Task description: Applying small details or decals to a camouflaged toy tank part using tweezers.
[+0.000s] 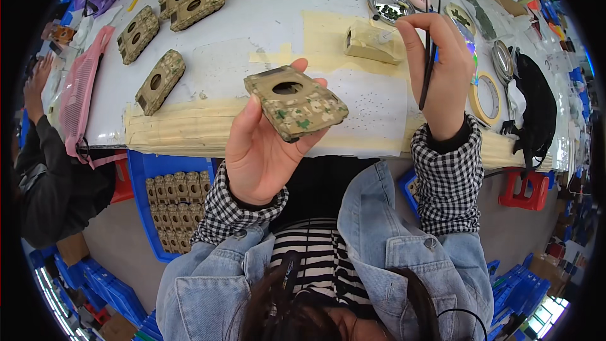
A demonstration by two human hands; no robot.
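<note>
A white table is lying beneath two working hands.
Near its front edge, the left hand, half-curled, is holding a tilted camouflage-patterned shell by its sides; the right hand, thumb and fingers nearly closed, is pinching black tweezers apart from it. Beyond, a round dish is holding small green pieces.

The held shell was patterned in tan, brown and green camouflage, repeated on the shells across the white table. The tweezers were coloured black. The sleeves were checked and the shirt was striped, both in black and white; pale blue was carried by the jacket, deeper blue by the tray, pink by the mesh bag.
</note>
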